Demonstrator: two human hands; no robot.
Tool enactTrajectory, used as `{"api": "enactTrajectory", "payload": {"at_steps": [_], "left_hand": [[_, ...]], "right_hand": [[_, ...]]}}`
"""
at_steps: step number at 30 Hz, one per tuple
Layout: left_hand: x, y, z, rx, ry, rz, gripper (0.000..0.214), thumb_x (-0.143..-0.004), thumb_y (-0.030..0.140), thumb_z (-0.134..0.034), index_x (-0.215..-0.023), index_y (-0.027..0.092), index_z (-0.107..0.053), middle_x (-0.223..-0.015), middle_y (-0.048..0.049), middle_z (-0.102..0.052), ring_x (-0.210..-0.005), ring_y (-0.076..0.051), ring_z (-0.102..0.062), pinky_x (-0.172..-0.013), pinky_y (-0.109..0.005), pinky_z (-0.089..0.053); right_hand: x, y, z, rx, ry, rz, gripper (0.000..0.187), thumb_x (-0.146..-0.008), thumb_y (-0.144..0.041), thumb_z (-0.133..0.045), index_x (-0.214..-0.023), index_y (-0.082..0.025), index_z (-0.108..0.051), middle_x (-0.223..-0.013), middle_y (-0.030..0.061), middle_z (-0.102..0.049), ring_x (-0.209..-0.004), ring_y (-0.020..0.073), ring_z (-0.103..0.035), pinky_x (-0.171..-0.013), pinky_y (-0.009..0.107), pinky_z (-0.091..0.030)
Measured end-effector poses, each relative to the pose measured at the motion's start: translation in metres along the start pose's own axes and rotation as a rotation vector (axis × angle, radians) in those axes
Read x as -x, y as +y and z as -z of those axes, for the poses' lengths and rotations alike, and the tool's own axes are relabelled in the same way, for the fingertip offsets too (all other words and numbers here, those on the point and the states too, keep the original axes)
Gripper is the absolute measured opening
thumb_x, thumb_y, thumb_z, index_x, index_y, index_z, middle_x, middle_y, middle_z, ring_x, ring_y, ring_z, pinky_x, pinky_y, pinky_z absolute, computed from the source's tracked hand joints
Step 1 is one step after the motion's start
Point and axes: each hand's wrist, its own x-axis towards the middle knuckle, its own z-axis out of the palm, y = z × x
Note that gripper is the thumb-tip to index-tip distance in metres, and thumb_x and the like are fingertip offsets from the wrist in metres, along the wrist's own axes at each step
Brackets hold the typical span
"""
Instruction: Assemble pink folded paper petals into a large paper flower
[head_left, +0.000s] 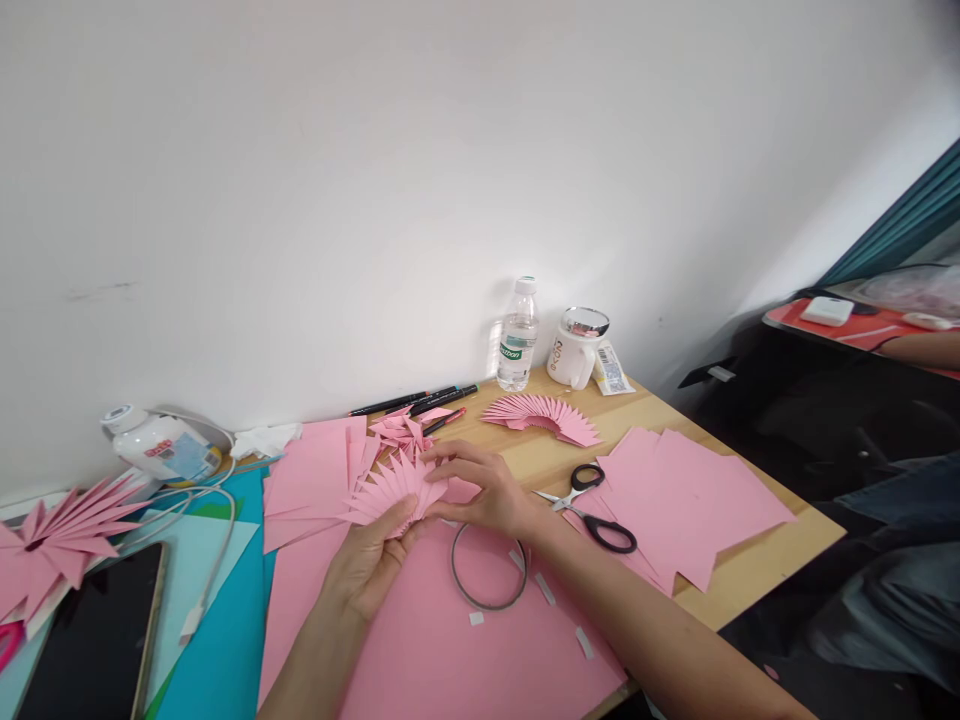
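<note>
A pleated pink paper fan (391, 485) is held up between my two hands over the table. My left hand (379, 560) pinches its lower edge, thumb on top of the folds. My right hand (484, 485) grips the fan's right side with fingers and thumb closed on the paper. Below my hands, a thin grey ring (491, 607) lies on a large pink sheet (420, 650), along with several small white strips (545, 590). Beside my right forearm rest scissors (589, 505) with black handles, blades spread. A finished-looking curved pink fan (541, 417) sits further back.
Pink paper sheets (690, 500) lie at the right, more pink sheets (311, 475) at the left. Pens (420, 400), a water bottle (519, 340) and a lidded mug (576, 350) stand or lie along the wall. A phone (97, 640) and a cable (214, 590) are at left.
</note>
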Motion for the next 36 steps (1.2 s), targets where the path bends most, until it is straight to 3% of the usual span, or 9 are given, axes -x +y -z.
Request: {"api": "enactTrajectory", "payload": {"at_steps": [5, 13, 23, 36], "left_hand": [[0.0011, 0.0009, -0.0014, 0.029, -0.018, 0.004, 0.057, -0.069, -0.012, -0.057, -0.118, 0.018, -0.058, -0.104, -0.0101, -0.07, -0.091, -0.026, -0.068, -0.082, -0.039, -0.057], [0.0003, -0.0004, -0.0016, -0.017, 0.05, 0.015, 0.05, -0.072, -0.012, -0.055, -0.114, 0.013, -0.06, -0.096, -0.0111, -0.072, -0.083, -0.025, -0.07, -0.078, -0.038, -0.059], [-0.0015, 0.0007, 0.0025, -0.049, -0.025, 0.028, 0.049, -0.073, -0.006, -0.059, -0.117, 0.015, -0.059, -0.103, -0.0132, -0.07, -0.093, -0.029, -0.067, -0.082, -0.043, -0.056], [0.0036, 0.0021, -0.0038, -0.015, -0.024, 0.064, 0.055, -0.074, -0.008, -0.057, -0.124, 0.015, -0.053, -0.111, -0.0138, -0.067, -0.098, -0.027, -0.065, -0.082, -0.036, -0.056]], "right_hand": [[-0.0003, 0.001, 0.0015, 0.001, -0.027, -0.037, 0.023, -0.076, -0.032, -0.068, -0.094, -0.021, -0.06, -0.11, 0.0119, -0.061, -0.102, 0.0194, -0.059, -0.083, 0.033, -0.052], [0.0, 0.0003, -0.0027, -0.011, 0.003, -0.071, 0.024, -0.074, -0.035, -0.07, -0.091, -0.02, -0.06, -0.109, 0.012, -0.062, -0.098, 0.0192, -0.061, -0.085, 0.035, -0.052], [-0.0016, -0.0002, 0.0015, -0.024, -0.037, -0.036, 0.022, -0.074, -0.031, -0.07, -0.088, -0.018, -0.06, -0.107, 0.0131, -0.06, -0.097, 0.019, -0.06, -0.083, 0.033, -0.052], [-0.0008, -0.0013, -0.0003, -0.045, -0.073, -0.083, 0.025, -0.073, -0.035, -0.071, -0.088, -0.019, -0.059, -0.107, 0.0108, -0.059, -0.097, 0.0183, -0.058, -0.083, 0.032, -0.051]]}}
